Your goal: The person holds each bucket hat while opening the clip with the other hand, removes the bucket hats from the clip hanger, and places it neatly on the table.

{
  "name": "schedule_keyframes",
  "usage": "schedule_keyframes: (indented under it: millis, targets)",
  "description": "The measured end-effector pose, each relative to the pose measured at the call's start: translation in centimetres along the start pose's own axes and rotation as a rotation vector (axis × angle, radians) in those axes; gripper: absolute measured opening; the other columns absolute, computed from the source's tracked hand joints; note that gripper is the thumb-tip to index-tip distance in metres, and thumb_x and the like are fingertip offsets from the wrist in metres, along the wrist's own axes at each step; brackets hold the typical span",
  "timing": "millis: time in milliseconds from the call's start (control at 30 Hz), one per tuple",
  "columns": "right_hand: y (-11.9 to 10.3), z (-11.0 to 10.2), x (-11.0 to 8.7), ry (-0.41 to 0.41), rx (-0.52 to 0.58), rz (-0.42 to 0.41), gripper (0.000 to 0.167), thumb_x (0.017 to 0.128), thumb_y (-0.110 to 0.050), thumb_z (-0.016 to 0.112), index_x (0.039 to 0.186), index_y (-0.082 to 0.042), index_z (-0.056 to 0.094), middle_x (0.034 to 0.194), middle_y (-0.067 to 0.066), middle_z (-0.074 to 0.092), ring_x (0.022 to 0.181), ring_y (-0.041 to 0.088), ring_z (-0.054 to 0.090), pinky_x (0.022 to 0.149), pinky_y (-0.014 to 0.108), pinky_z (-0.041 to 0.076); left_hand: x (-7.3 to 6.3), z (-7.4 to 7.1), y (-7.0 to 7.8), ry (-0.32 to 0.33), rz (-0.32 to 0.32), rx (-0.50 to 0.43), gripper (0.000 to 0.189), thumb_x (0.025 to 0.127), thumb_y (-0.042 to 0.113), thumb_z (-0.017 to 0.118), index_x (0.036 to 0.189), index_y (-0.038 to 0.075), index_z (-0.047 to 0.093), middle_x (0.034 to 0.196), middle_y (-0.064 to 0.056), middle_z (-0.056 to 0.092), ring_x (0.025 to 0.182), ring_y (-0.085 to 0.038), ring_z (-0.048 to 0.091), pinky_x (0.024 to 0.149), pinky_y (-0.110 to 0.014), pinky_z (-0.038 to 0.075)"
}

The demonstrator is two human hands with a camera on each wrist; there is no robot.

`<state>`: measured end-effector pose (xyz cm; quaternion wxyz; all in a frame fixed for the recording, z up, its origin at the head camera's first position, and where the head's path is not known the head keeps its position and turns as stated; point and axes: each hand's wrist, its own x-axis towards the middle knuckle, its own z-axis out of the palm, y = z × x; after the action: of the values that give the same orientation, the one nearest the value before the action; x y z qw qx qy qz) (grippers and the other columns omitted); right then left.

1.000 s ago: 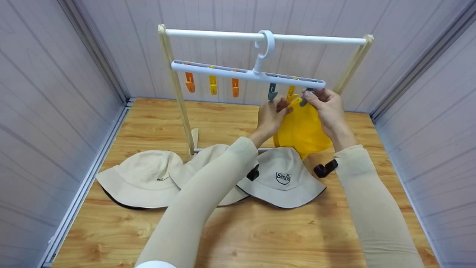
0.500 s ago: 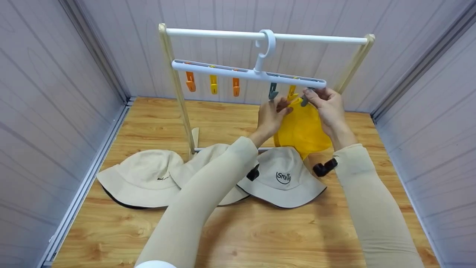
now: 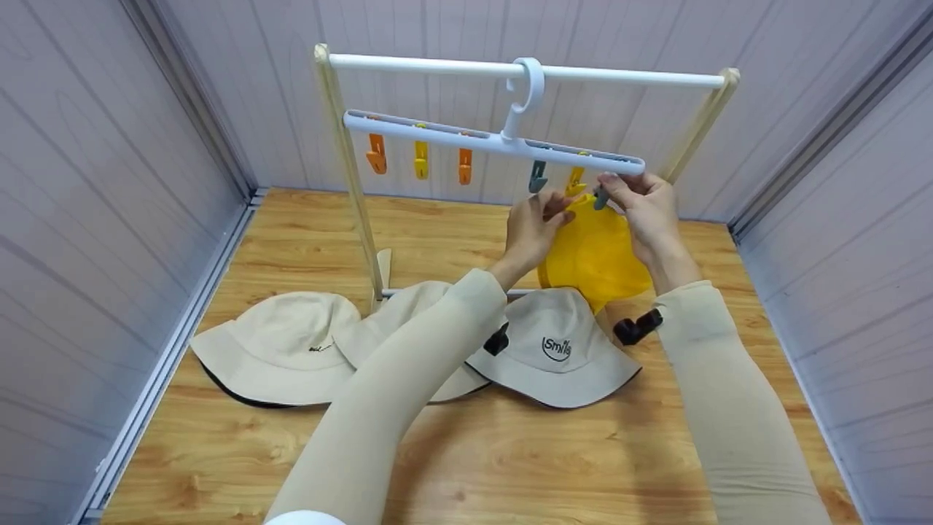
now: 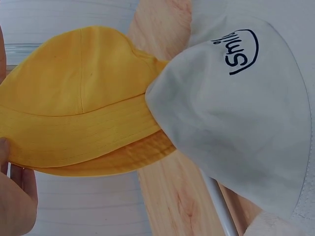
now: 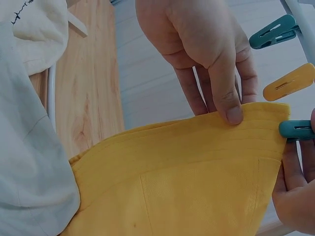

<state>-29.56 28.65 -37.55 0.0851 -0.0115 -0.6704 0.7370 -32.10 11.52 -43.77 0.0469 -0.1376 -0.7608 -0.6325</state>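
Observation:
In the head view my left hand (image 3: 531, 230) pinches the brim of a yellow bucket hat (image 3: 601, 251) between thumb and fingers. My right hand (image 3: 651, 215) grips the dark green clip (image 3: 601, 198) at the right end of a white clip hanger (image 3: 437, 133). In the right wrist view that green clip (image 5: 295, 129) overlaps the corner of the yellow brim (image 5: 197, 142), with the left thumb (image 5: 231, 110) lying on the brim. A yellow clip (image 3: 576, 181) hangs just above the hat, and another green clip (image 3: 538, 177) is left of it.
The hanger hooks over the white bar (image 3: 437, 67) of a wooden-sided rack (image 3: 348, 175). Several orange and yellow clips, such as an orange clip (image 3: 376, 154), hang at its left. Below lie a grey Smile bucket hat (image 3: 539, 372), a beige hat (image 3: 280, 357) and another, partly covered hat (image 3: 408, 306).
The hanger has tilted slightly more, its left end rising, and the right hand with the green clip has shifted a little to the right. The left hand keeps its grip on the yellow hat.

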Motion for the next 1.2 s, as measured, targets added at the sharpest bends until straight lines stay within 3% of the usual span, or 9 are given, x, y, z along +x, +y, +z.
schedule_keyframes:
  millis: [167,500,1200]
  targets:
    - [0.0,0.0,0.0,0.004,-0.015,-0.011,0.039,0.093,-0.024,0.081,0.125,-0.004,0.073,0.117,0.008,0.072,0.113,0.025,0.07,0.112,0.034,0.051,0.0,-0.1,-0.2,0.002,0.014,-0.001,0.014,0.1,0.002,0.07,0.113,0.008,0.07,0.113,-0.003,0.073,0.105,-0.011,0.071,0.093,-0.015,0.056]
    - [-0.1,-0.3,-0.3,-0.004,-0.025,-0.011,0.038,0.093,-0.025,0.08,0.124,-0.005,0.073,0.117,0.009,0.072,0.111,0.024,0.071,0.118,0.038,0.046,-0.3,-0.3,-0.8,0.033,0.034,0.053,0.013,0.101,0.013,0.072,0.114,0.012,0.071,0.11,0.0,0.073,0.099,-0.011,0.067,0.09,-0.015,0.056]
    - [-0.1,-0.3,-0.2,-0.007,-0.021,-0.03,0.036,0.094,-0.024,0.08,0.123,-0.004,0.073,0.112,0.009,0.074,0.105,0.023,0.071,0.112,0.031,0.05,-0.7,-0.8,-1.8,0.072,-0.012,0.051,0.012,0.102,0.016,0.071,0.114,0.013,0.07,0.111,0.001,0.072,0.102,-0.011,0.067,0.094,-0.015,0.055]
